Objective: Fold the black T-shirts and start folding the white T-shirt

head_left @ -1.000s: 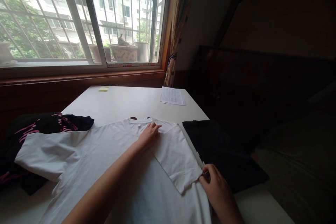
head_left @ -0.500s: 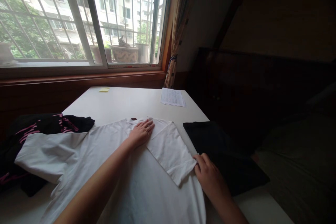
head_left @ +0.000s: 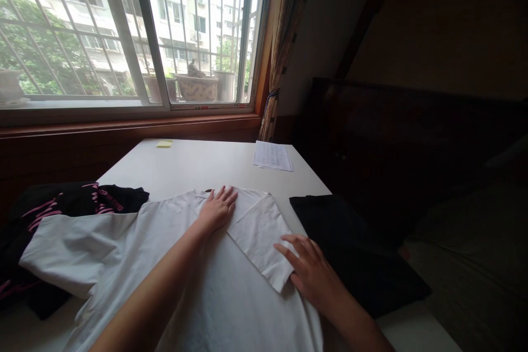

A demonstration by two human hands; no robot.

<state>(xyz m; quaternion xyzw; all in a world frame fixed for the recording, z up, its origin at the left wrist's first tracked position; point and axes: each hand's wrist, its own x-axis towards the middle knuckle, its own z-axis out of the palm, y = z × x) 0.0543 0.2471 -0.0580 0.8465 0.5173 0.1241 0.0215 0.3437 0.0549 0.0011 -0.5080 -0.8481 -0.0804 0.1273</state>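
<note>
A white T-shirt [head_left: 231,297] lies spread on the white table, its collar toward the window. Its right-hand sleeve [head_left: 264,236] is folded inward over the body, while the left-hand sleeve [head_left: 78,247] stretches out to the side. My left hand [head_left: 218,209] rests flat on the shirt near the collar, fingers spread. Over the edge of the folded sleeve is my right hand [head_left: 307,269], with its fingers apart and nothing gripped between them. The shirt's lower end runs out of view at the bottom.
A black garment with pink lettering [head_left: 78,198] lies at the left, partly under the white sleeve. Dark folded cloth [head_left: 350,253] lies at the right. Printed papers [head_left: 273,155] and a yellow sticky note [head_left: 164,144] are at the far end of the table [head_left: 206,162].
My right hand has let go of the sleeve's edge, spread its fingers and moved left over the sleeve. My left hand remains by the collar, its fingers a little more spread.
</note>
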